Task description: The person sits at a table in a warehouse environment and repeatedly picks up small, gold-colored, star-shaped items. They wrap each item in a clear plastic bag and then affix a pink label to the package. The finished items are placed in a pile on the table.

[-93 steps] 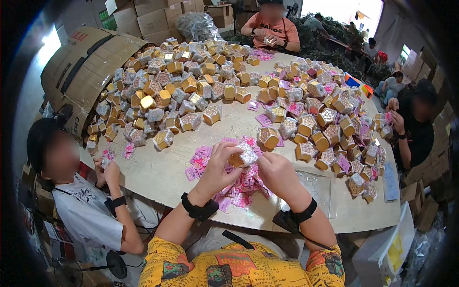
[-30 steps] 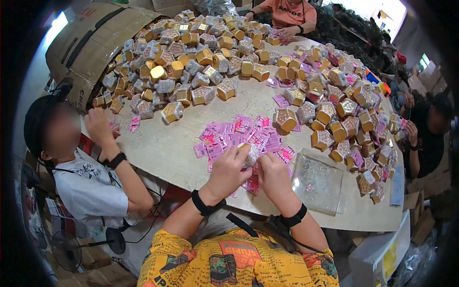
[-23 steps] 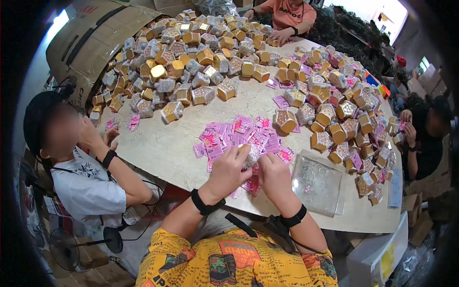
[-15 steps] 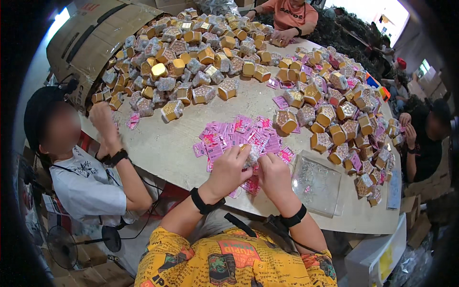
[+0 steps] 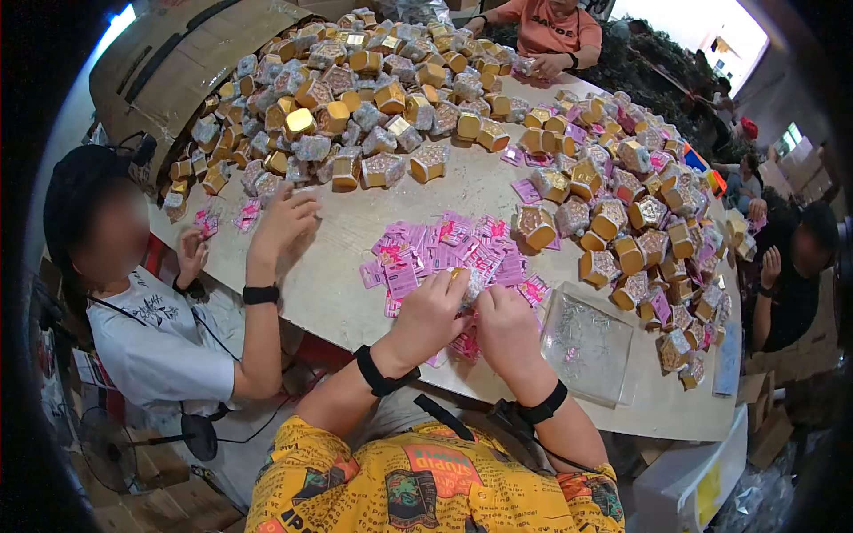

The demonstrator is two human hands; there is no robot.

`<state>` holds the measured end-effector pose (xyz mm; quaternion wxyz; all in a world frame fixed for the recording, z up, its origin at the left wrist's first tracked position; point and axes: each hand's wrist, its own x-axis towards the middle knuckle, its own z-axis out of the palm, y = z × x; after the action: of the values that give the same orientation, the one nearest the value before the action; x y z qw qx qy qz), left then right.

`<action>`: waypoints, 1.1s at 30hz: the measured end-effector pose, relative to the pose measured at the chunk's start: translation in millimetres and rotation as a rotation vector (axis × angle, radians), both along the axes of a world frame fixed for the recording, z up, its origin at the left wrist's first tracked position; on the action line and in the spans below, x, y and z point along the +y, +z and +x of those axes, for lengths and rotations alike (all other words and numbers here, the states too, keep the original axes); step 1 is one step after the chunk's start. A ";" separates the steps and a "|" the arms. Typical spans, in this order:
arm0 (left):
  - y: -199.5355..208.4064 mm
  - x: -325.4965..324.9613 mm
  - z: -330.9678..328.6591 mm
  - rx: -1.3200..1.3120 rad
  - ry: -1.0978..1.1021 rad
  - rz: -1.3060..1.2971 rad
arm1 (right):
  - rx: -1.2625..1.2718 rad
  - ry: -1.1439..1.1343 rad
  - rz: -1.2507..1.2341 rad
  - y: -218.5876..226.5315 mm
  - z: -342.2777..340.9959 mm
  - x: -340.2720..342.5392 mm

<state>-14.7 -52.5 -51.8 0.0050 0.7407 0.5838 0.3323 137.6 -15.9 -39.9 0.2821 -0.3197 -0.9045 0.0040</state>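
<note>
My left hand point(image 5: 429, 311) is closed around a small glittery gold-and-silver ornament point(image 5: 472, 289), mostly covered by the fingers. Against its right side my right hand point(image 5: 509, 322) is pinched; whatever lies between those fingertips is hidden. Both hands hover over a loose pile of pink printed cards point(image 5: 444, 249) on the pale table point(image 5: 355, 226). Just right of my right hand is a shallow clear plastic tray point(image 5: 588, 346) holding thin, pale little pieces too small to name.
A big heap of gold-sided, glitter-topped ornaments point(image 5: 382, 98) covers the far left. More ornaments with pink cards point(image 5: 635, 209) line the right. A large cardboard box point(image 5: 169, 67) stands far left. Co-workers sit at the left point(image 5: 160, 329), far side point(image 5: 555, 40) and right point(image 5: 791, 275).
My hands stay nearly in place, the right one shifting slightly. The co-worker on the left has lowered and spread their hands, one reaching over the table. The right co-worker's hands have moved apart.
</note>
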 end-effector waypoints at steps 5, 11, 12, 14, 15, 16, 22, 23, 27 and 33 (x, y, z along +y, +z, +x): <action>-6.8 2.4 1.1 -0.007 0.003 0.012 | -0.041 -0.021 -0.015 -2.9 -0.5 1.4; 18.3 1.5 -7.7 -0.173 0.035 0.007 | 0.135 -0.053 -0.204 27.8 20.1 7.5; 30.4 -2.9 -13.4 -0.226 0.057 0.021 | 0.188 -0.057 -0.206 32.1 23.7 7.2; 60.3 -23.7 -29.9 -0.359 0.092 0.077 | 0.277 -0.036 -0.219 43.7 25.0 1.7; 74.9 -33.7 -38.2 -0.439 0.078 0.118 | 0.312 -0.038 -0.226 52.7 28.2 -2.5; 77.1 -44.4 -52.5 -0.479 0.092 0.100 | 0.339 -0.058 -0.263 55.4 30.5 -6.3; 92.6 -155.3 -119.4 -0.553 0.228 -0.406 | 0.494 -0.013 -0.495 33.1 36.2 -17.9; 62.7 -167.9 -134.8 -0.428 0.163 -0.382 | 0.534 0.014 -0.548 29.2 31.3 -20.9; -42.3 -196.2 -162.4 -0.480 0.533 -1.213 | 0.537 0.067 -0.585 25.7 19.0 -27.9; -142.3 -164.1 -132.9 -0.595 0.568 -0.752 | 0.545 0.051 -0.690 27.5 12.7 -37.6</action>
<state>-147.7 -216.5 -194.1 0.3437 0.3756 0.8124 0.2843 150.4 -53.5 -12.4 0.3869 -0.3600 -0.7503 0.3971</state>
